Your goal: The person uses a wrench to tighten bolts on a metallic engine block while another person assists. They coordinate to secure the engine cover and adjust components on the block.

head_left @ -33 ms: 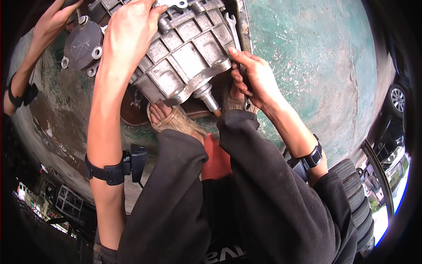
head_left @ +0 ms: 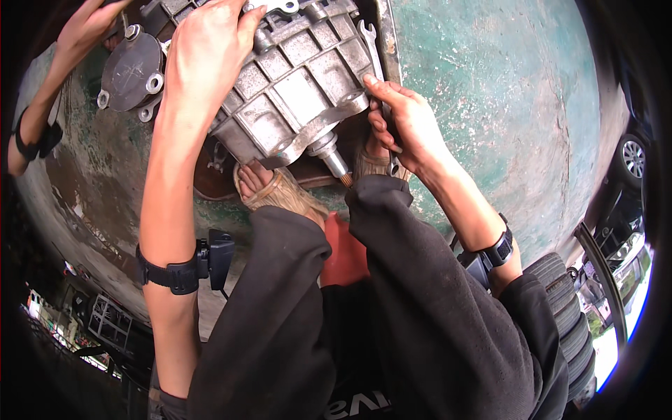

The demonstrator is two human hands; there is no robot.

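A ribbed grey metal gearbox housing [head_left: 297,87] lies tilted in front of me, its splined shaft [head_left: 332,157] pointing down toward my knees. My left hand [head_left: 210,52] is bent over its upper left side, thumb and fingers drawn together at the top edge. What the fingertips hold is hidden. In my right hand [head_left: 409,126], closed beside the housing's right edge, is a combination wrench [head_left: 373,52], open end up. Left of the housing sits a round dark cover with bolt lugs [head_left: 133,73]. Another person's hand [head_left: 84,31] is above it, gripping a dark tool partly out of view.
The housing rests over a dark metal tray [head_left: 388,35] on a worn green floor [head_left: 490,91]. My sandalled foot [head_left: 276,192] is close to the shaft. A red stool [head_left: 343,245] shows between my legs. Stacked tyres [head_left: 560,308] and a parked car [head_left: 626,168] are on the right.
My left hand and forearm have shifted very slightly. The other person's forearm has also moved a little. My right hand and the wrench stay in place.
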